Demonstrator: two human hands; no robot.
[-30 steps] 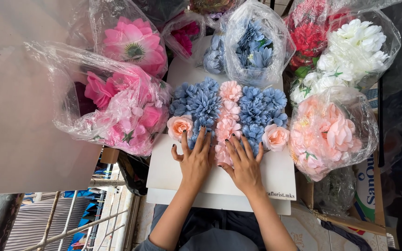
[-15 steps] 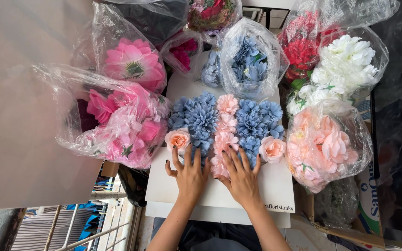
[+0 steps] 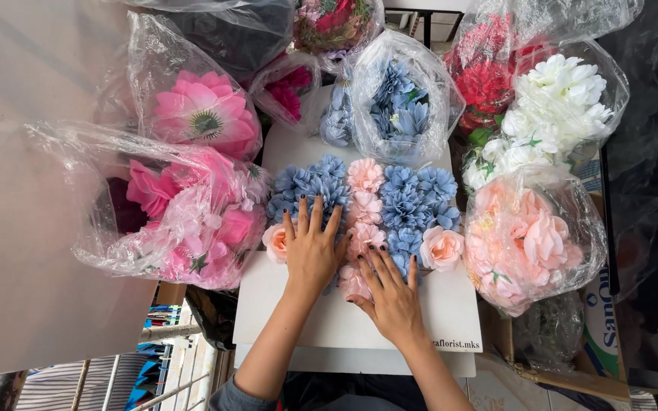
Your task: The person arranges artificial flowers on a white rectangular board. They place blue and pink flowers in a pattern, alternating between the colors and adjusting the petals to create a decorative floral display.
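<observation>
While clear bags crowd every side, both hands press flat on the flower arrangement [image 3: 363,209] laid on a white board [image 3: 451,304]; the left hand [image 3: 312,250] spreads its fingers over blue blooms, gripping nothing; the right hand [image 3: 394,297] rests open-fingered on pale pink flowers; a pink-flower bag [image 3: 184,221] sits left, a peach-flower bag [image 3: 535,240] right, a blue-flower bag [image 3: 401,103] behind.

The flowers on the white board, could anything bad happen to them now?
Maybe. Both hands, the left hand and the right hand, press flat on the blue flowers and pink flowers, so petals might get squashed or pushed out of line. The white board sticks out past what holds it up, so leaning on its near edge might tip it. The bag of peach flowers bulges against the board and could slump onto the arrangement.
</observation>
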